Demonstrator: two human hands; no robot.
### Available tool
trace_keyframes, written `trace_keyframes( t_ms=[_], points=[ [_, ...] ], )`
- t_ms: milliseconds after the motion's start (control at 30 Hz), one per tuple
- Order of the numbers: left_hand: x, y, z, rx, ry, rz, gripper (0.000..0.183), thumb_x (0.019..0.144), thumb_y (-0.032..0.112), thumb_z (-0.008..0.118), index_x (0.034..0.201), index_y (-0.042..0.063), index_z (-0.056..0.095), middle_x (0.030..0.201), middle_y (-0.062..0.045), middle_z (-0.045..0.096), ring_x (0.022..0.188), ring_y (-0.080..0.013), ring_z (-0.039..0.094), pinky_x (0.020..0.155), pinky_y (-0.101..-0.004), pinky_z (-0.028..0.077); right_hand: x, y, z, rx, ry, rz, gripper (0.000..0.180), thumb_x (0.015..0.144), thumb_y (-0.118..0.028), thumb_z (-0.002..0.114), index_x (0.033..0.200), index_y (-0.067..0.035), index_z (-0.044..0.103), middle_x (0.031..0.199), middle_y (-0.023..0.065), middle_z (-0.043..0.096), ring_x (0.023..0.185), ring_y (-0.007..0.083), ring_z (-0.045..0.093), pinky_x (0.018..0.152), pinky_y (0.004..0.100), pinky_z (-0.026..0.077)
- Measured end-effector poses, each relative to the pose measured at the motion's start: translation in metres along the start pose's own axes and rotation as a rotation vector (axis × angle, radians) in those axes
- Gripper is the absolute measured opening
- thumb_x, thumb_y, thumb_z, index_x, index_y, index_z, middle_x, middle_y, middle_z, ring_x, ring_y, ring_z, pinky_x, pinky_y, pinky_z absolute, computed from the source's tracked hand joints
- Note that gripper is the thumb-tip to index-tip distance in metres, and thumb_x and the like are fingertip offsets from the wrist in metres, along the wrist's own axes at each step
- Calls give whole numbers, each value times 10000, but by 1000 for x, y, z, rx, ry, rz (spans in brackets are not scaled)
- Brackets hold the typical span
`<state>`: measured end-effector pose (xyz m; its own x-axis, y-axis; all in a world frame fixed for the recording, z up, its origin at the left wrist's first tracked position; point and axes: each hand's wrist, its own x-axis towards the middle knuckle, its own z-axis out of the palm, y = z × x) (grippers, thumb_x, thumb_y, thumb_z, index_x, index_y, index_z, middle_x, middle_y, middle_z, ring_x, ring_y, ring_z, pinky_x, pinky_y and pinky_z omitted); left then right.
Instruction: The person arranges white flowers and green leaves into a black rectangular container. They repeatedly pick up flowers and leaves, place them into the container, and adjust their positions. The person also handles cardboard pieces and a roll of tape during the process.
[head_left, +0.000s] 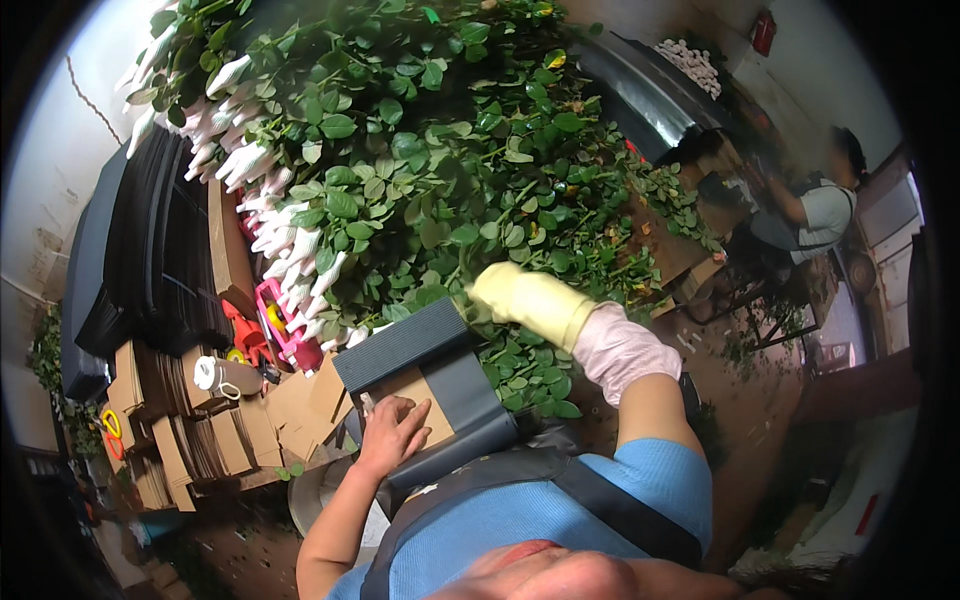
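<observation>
My left hand (391, 435), bare, rests with its fingers apart on a brown cardboard piece (420, 394) that lies on a dark grey sheet (469, 386). A small whitish thing shows beside its fingers. Along the far edge of that sheet runs a dark ribbed strip (405, 341). My right hand (517, 296) wears a pale yellow glove and is at the near edge of a big heap of leafy rose stems (450, 202). Its fingertips are blurred against the leaves, so I cannot see whether it grips a stem. White netted flower heads (247, 165) line the heap's left side.
Left are stacked black sheets (150, 247), cardboard stacks (217, 442), a lidded cup (225, 377), a pink tape dispenser (289, 330) and orange-and-yellow-handled scissors (112, 433). Another person (821, 202) stands at a bench on the right. A fire extinguisher (763, 32) hangs behind.
</observation>
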<state>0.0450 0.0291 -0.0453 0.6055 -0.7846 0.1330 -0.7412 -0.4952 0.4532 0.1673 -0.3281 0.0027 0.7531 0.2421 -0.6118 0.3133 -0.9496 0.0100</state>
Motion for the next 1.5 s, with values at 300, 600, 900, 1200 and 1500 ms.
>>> trace_keyframes(
  t_ms=[300, 600, 900, 1200, 1500],
  points=[
    [4, 1, -4, -18, 54, 53, 521, 855, 257, 804, 1350, 162, 673, 1214, -120, 583, 1147, -352, 567, 960, -469, 483, -12, 42, -153, -405, 931, 518, 296, 942, -161, 638, 1211, -220, 745, 1355, 71, 668, 1327, 285, 566, 1162, 421, 399],
    [2, 3, -1, -50, 148, 49, 477, 824, 190, 809, 1281, 128, 688, 1125, -131, 642, 1048, -360, 615, 874, -473, 525, -51, 27, -153, -27, 764, 101, 257, 857, -214, 715, 1092, -111, 716, 1262, 78, 705, 1134, 316, 679, 987, 435, 539],
    [-1, -1, 3, -50, 180, 84, 445, 770, 121, 835, 1197, 88, 711, 1153, -131, 639, 1080, -369, 634, 929, -483, 535, -105, -37, -134, -217, 1492, -488, 386, 836, -69, 608, 1194, -185, 695, 979, 71, 696, 723, 228, 662, 591, 349, 541],
    [-10, -9, 13, -69, 179, 39, 350, 838, 183, 817, 1172, 110, 740, 1274, -88, 664, 1249, -333, 614, 1137, -544, 435, -158, 48, -78, -106, 1533, 40, 331, 887, -12, 568, 1158, -108, 734, 1111, 131, 755, 847, 282, 726, 696, 380, 595],
    [-15, -9, 4, -476, 98, -193, 1086, 682, 463, 942, 1552, 53, 438, 1317, -137, 700, 1334, -355, 578, 1264, -593, 180, -187, -26, 78, 883, 224, 371, 367, 933, -152, 661, 1273, -261, 747, 1219, 155, 744, 1029, 347, 716, 869, 408, 562]
  ],
)
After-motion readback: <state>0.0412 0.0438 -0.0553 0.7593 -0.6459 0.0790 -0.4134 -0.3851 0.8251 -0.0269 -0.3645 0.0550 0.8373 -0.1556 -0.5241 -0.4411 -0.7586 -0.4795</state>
